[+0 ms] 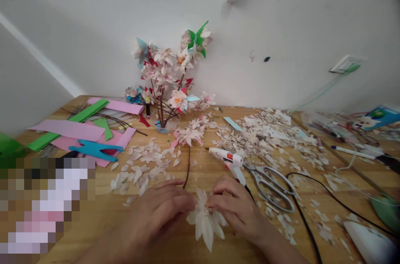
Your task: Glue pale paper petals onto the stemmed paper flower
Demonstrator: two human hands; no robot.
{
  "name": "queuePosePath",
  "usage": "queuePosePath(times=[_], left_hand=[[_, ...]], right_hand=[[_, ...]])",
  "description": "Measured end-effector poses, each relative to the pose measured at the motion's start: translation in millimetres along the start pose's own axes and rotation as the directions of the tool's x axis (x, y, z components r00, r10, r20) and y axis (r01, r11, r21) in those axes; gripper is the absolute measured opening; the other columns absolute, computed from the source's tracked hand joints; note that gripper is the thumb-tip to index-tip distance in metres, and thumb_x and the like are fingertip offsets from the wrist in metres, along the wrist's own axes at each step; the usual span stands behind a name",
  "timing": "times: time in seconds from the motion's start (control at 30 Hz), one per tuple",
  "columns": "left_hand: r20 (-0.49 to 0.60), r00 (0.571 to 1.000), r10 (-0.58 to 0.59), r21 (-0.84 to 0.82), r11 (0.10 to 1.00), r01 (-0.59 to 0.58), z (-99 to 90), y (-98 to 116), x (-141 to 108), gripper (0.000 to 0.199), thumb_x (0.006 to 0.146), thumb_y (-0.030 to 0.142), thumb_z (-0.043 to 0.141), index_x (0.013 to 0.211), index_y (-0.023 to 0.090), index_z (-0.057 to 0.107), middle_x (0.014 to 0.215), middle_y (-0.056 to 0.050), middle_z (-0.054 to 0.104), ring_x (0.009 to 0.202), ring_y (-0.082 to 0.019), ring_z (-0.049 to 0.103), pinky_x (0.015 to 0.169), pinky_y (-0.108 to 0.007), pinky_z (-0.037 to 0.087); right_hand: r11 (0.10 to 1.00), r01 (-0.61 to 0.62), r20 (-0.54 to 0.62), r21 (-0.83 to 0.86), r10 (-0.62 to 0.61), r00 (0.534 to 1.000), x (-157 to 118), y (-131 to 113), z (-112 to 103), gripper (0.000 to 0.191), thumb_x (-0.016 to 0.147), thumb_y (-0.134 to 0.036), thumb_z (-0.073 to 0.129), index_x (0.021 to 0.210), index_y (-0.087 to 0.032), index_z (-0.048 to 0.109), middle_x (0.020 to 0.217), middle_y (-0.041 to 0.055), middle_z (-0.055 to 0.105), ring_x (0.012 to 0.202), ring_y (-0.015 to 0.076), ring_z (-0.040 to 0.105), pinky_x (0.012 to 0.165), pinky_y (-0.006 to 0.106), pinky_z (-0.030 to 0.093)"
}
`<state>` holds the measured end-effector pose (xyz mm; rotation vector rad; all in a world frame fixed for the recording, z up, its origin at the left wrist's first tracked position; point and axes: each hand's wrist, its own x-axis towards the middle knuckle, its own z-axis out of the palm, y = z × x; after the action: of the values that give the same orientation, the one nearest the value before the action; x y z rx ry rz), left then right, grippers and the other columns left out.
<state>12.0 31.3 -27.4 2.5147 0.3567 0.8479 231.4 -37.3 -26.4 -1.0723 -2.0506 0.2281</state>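
A white handmade flower (206,228) with long pointed petals is between my two hands, low in the middle of the view. My left hand (162,210) has its fingers closed on the flower's left side; its fingertips are partly hidden. On the other side, my right hand (236,205) pinches the upper petals between thumb and fingers. Just beyond the hands lies another flower (189,135) with pink and white petals, its brown twig stem (188,164) running toward my left hand. A white glue gun (225,155) rests beyond my right hand, beside silver-handled scissors (270,185).
Loose petals (146,164) are scattered left of centre, with a larger heap (265,130) at right. A bunch of flowers (171,72) stands near the wall. Coloured paper (68,128) lies at left. A black cable (304,218) crosses the table (106,210) at right.
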Motion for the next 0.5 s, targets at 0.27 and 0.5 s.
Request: queuePosePath(times=[0.27,0.5], left_hand=[[-0.332,0.889,-0.315,-0.209,0.944,0.256,5.8,-0.6,0.8,0.033,0.075,0.009,0.059,0.097,0.032,0.054,0.085,0.004,0.069,0.089,-0.015,0.065,0.083,-0.025,0.049],[-0.208,0.627,-0.751,-0.761,0.527,0.378,2.0,-10.6,13.2,0.04,0.071,0.02,0.067,0.104,0.026,0.044,0.072,0.006,0.066,0.072,-0.01,0.063,0.069,-0.021,0.05]], right_hand=[[0.88,-0.336,-0.089,0.336,0.384,0.919,-6.4,8.3,14.1,0.017,0.086,-0.029,0.055,0.074,-0.018,0.061,0.068,0.0007,0.055,0.064,0.013,0.052,0.059,0.023,0.041],[-0.053,-0.544,0.353,0.838,0.812,0.464,-0.7,13.4,27.6,0.034,0.059,-0.046,0.072,0.062,-0.019,0.053,0.049,-0.0053,0.046,0.041,0.0078,0.04,0.041,0.019,0.033]])
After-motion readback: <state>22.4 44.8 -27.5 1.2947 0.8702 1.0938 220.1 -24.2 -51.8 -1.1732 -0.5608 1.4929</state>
